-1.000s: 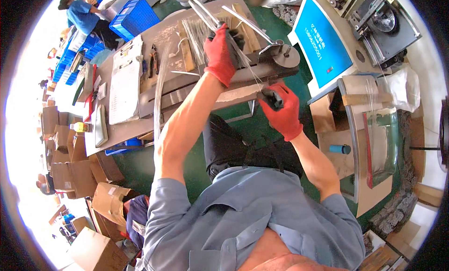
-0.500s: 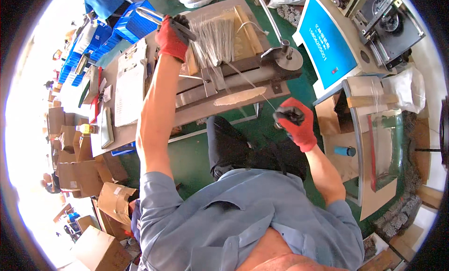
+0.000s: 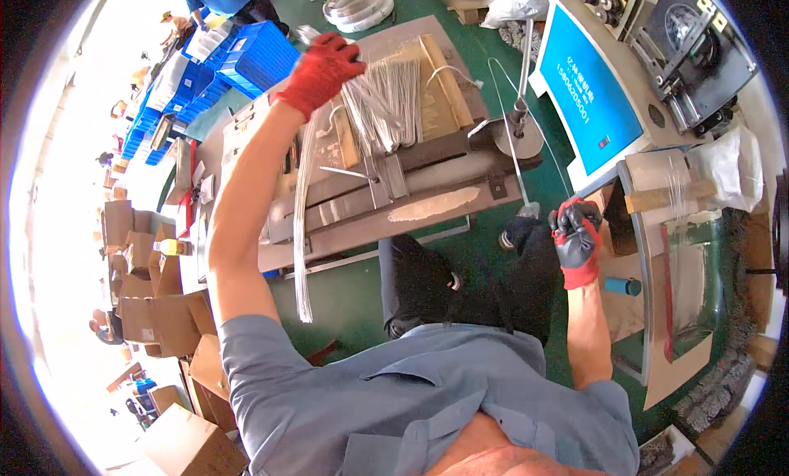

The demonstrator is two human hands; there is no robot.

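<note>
Reaching hand: left hand in a red glove stretches to the far end of the metal workbench, fingers curled around the top of a bundle of thin silvery wires; the glove is blurred, so how many strands it clasps is unclear.
Wires: the bundle lies fanned on a brown board on the workbench; a second long sheaf of wires hangs off the workbench's near-left edge.
Right hand: right hand, red-and-black glove, fist closed tight just off the workbench's right end; what it grips is hidden inside the fist.
Sign: blue rectangular panel with white print, tilted, right of the workbench on a pale machine.
Crates: blue plastic crates beyond the workbench's far-left corner.
Cartons: brown cardboard boxes stacked well left of the workbench.
Post: upright metal rod on a round base at the workbench's right end.
Small item: blue cylinder near the right wrist.
Cut off: the person's own shirt hides the workbench's near side.
</note>
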